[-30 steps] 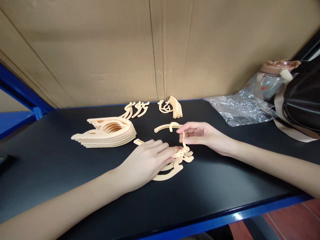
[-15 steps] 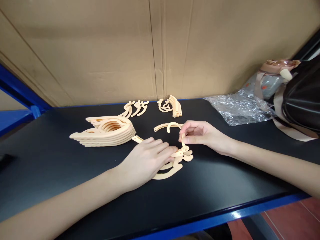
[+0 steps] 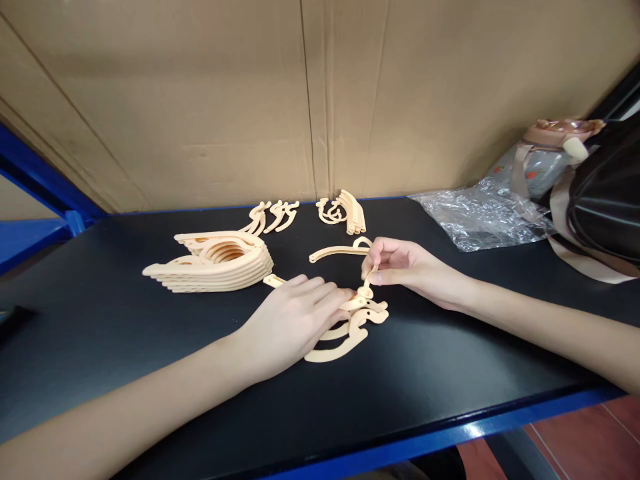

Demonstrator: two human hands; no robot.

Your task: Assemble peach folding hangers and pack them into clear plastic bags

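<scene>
My left hand (image 3: 295, 320) lies flat, fingers together, pressing a peach plastic hanger body (image 3: 345, 333) onto the black table (image 3: 125, 333). My right hand (image 3: 400, 265) pinches a small peach hook piece (image 3: 369, 279) that stands upright at the hanger's joint, right beside my left fingertips. A loose curved hanger arm (image 3: 335, 252) lies just behind my right hand.
A stack of assembled peach hangers (image 3: 215, 267) sits to the left. Small hook pieces (image 3: 275, 217) and another bundle of parts (image 3: 345, 213) lie near the cardboard wall. Crumpled clear plastic (image 3: 480, 217), a bottle (image 3: 545, 157) and a black bag (image 3: 605, 193) are at right.
My right hand has turned the hook piece more upright and drawn its fingers closer to the joint. My left hand has stayed on the hanger.
</scene>
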